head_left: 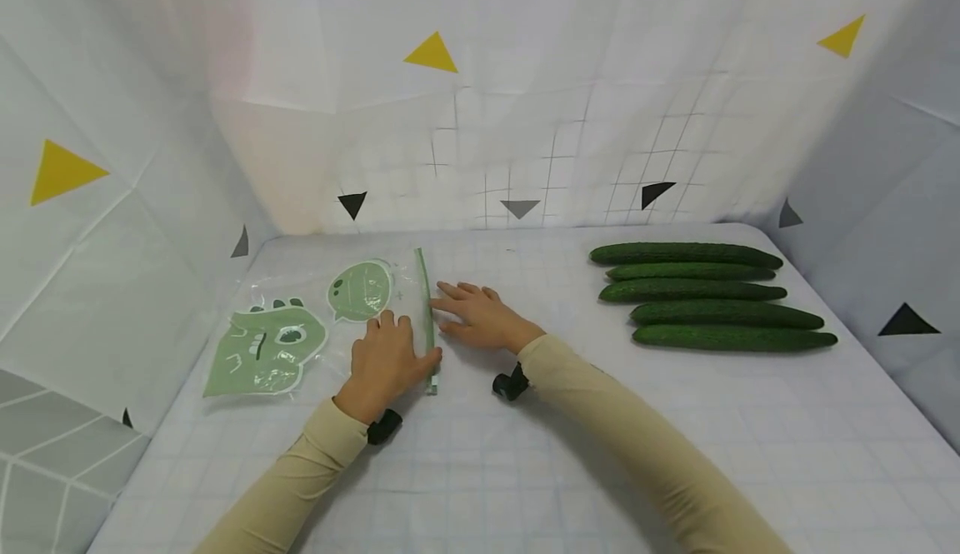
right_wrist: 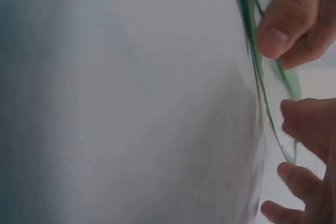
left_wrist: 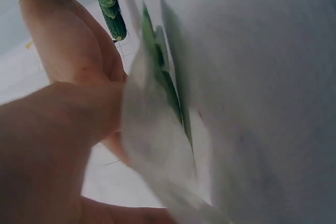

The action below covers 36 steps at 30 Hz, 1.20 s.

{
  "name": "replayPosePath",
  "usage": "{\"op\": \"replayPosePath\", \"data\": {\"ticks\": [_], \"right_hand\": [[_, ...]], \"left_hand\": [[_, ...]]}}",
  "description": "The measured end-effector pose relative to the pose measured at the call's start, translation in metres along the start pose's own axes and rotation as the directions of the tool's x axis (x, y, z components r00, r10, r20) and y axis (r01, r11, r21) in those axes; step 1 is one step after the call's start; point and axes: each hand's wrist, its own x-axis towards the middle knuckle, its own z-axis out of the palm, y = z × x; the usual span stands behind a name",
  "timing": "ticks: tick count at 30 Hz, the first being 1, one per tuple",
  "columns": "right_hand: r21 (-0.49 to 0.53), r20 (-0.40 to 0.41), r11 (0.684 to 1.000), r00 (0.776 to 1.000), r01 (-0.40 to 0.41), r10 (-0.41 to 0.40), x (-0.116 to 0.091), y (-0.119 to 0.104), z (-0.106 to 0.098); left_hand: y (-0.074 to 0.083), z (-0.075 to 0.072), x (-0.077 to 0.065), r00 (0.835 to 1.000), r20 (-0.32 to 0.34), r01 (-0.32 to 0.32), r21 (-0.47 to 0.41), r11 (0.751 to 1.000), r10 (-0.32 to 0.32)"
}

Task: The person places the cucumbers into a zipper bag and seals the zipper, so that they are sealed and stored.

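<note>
A clear zip bag (head_left: 351, 346) with a green dinosaur print and a speech bubble lies flat at the left of the table. Its green zip edge (head_left: 427, 321) runs front to back along the bag's right side. My left hand (head_left: 382, 362) lies over the bag beside that edge, fingers extended forward and thumb reaching the strip. Just right of the strip is my right hand (head_left: 483, 318), its spread fingers pointing at it with fingertips right at the edge. In the right wrist view the green zip edge (right_wrist: 252, 51) shows two separate lines, slightly parted.
Several long green cucumbers (head_left: 697, 291) lie in a row at the right of the table. The white table (head_left: 540, 462) has a faint grid. White fabric walls (head_left: 517, 121) with coloured triangles stand behind and at both sides.
</note>
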Motion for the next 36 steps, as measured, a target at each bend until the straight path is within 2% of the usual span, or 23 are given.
{"op": "replayPosePath", "data": {"ticks": [7,13,17,21,25,30,33,36], "right_hand": [[-0.056,-0.017,0.994,0.996,0.089,-0.090,0.006,-0.007,0.003],[-0.028,-0.018,0.994,0.994,0.110,-0.110,0.016,-0.014,0.008],[-0.003,-0.079,0.988,0.985,0.152,-0.152,0.022,-0.015,0.013],[-0.023,-0.111,0.993,0.987,0.117,-0.119,0.025,-0.014,0.017],[-0.095,-0.073,0.993,0.995,0.065,-0.072,0.022,-0.015,0.017],[-0.180,-0.032,0.979,0.994,0.097,-0.104,0.019,-0.018,0.013],[-0.141,0.004,0.985,0.995,0.101,-0.101,0.020,-0.019,0.012],[-0.052,0.040,0.996,0.997,0.075,-0.073,0.021,-0.018,0.012]], "left_hand": [[-0.001,0.000,0.005,0.999,0.023,0.039,-0.038,0.999,-0.038],[-0.008,-0.003,0.011,0.998,-0.029,0.047,-0.121,0.992,-0.051],[-0.016,-0.006,0.014,0.998,-0.064,0.010,-0.161,0.987,-0.021],[-0.021,-0.012,0.016,0.993,-0.117,-0.057,-0.217,0.974,0.033],[-0.022,-0.022,0.014,0.982,-0.172,-0.116,-0.233,0.965,0.077],[-0.024,-0.024,0.013,0.979,-0.178,-0.147,-0.269,0.952,0.101],[-0.026,-0.024,0.010,0.972,-0.210,-0.166,-0.312,0.935,0.102],[-0.030,-0.023,0.007,0.954,-0.279,-0.202,-0.332,0.921,0.108]]}}
